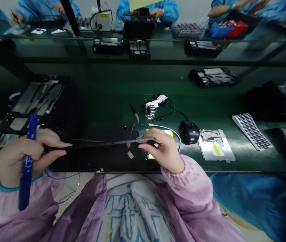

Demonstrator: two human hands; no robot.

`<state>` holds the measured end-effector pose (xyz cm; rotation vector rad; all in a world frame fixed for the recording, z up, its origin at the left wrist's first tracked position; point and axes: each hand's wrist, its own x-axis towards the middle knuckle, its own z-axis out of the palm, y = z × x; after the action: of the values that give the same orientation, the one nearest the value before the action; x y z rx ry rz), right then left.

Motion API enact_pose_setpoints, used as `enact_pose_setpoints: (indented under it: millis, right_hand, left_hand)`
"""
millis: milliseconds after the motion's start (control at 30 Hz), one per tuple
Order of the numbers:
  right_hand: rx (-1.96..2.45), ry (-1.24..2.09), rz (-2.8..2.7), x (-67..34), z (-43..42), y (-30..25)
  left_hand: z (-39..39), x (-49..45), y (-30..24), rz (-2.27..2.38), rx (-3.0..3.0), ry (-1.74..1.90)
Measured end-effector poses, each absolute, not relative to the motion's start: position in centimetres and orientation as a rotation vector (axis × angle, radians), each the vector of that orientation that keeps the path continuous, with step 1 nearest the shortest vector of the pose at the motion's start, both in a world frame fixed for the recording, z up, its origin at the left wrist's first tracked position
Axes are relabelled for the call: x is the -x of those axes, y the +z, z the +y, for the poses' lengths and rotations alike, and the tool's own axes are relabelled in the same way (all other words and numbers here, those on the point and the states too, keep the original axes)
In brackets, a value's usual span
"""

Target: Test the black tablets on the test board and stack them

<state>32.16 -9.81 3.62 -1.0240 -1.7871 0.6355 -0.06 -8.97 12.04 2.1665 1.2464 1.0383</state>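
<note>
Between both hands I hold a thin flat dark panel (107, 142) edge-on, level above a black mat (102, 158) at the bench's front edge. My left hand (24, 158) pinches its left end and also grips a blue pen-like tool (28, 161) that stands upright in the fist. My right hand (161, 149) pinches the panel's right end, fingers closed on it. A small pale tag (130, 155) hangs under the panel.
A black mouse (189, 132), a silver tally counter (151, 111) and thin cables lie mid-bench. A pale part (216, 144) and a keypad sheet (252, 131) lie to the right. Black trays with parts sit left and behind. Other people in blue sleeves work across the bench.
</note>
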Motion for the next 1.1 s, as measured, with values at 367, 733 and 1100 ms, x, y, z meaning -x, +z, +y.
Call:
enact_pose_setpoints:
  millis: [367,733,1100]
  right_hand:
    - [1.021,0.222,-1.999,-31.6,-12.6,-4.5]
    - [1.006,0.492,-2.196,-30.7,-14.9,-0.2]
    - [1.038,0.737,-2.062,-30.5,-15.6,-0.1]
  left_hand:
    - [-10.9,1.8,2.6,1.127,-2.496,1.052]
    - [-12.6,-3.4,0.5,0.793,-1.424,1.025]
    - [-11.5,-8.7,0.9,0.689,-1.582,0.638]
